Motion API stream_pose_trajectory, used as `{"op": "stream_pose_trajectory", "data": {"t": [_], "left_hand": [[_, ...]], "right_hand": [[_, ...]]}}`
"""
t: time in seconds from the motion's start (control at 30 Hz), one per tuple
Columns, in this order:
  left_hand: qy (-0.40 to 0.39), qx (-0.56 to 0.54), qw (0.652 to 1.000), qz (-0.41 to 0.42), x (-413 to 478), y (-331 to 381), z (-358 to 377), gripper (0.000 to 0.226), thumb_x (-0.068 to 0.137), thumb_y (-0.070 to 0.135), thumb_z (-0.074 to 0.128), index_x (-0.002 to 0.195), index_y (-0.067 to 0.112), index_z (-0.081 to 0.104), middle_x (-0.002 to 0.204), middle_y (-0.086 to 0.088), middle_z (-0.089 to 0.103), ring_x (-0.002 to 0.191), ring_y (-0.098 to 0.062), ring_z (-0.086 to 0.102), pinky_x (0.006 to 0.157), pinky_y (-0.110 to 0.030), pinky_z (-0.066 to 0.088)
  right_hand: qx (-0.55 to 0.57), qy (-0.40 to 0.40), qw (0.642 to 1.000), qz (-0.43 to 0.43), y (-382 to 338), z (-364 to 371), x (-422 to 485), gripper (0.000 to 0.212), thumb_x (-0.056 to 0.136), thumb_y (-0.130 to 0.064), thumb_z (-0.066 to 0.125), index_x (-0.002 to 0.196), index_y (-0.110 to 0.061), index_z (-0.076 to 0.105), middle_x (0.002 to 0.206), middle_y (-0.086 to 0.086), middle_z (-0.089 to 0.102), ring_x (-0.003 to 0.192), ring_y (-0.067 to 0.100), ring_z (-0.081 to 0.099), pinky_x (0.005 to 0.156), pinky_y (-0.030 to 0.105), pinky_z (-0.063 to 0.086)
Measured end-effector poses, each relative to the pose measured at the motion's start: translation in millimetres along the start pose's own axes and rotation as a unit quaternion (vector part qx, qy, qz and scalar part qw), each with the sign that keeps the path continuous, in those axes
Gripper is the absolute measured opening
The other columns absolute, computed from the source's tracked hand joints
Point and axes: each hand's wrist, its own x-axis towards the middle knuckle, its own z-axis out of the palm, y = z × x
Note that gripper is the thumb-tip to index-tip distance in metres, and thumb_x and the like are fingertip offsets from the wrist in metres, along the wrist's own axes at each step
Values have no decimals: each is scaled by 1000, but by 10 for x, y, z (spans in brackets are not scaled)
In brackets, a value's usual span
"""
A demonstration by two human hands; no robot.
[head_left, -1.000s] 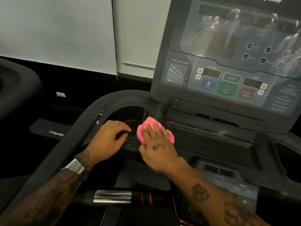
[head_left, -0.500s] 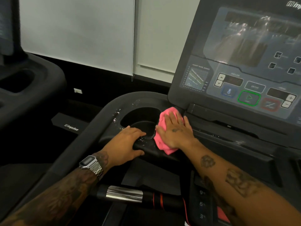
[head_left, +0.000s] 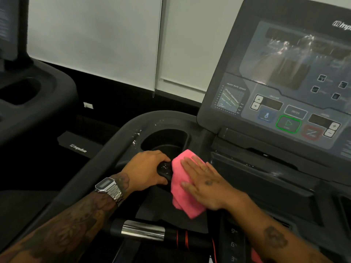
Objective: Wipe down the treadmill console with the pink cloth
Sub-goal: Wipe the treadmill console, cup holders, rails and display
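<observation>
Treadmill console fills the right side, screen streaked, green start button at lower centre. Cup holder sits left of it, white flecks on its left rim. Pink cloth lies on the console ledge just right of the cup holder, lower end hanging off the edge. Right hand flat on the cloth, fingers straight and spread, pressing it down. Left hand curled around the black ledge edge beside the cloth. Silver watch on left wrist.
</observation>
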Motion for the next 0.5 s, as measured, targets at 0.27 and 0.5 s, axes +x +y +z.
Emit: {"op": "stream_pose_trajectory", "data": {"t": [0.27,0.5], "left_hand": [[-14,-5,1000,-27,-29,7,-17,70,65,50,79,128,31,56,125,14,59,115,-9,54,96,-29,44],[-26,3,999,-33,-42,63,-52,66,66,47,79,126,29,56,122,12,60,112,-11,56,95,-33,46]], "right_hand": [[-38,55,987,148,286,-170,829,70,99,-53,4,155,-12,-5,164,5,-11,149,21,-15,115,42,-19],[-38,79,982,166,-111,-67,634,62,103,-35,6,153,-1,-6,162,18,-10,149,31,-13,121,44,-8]]}}
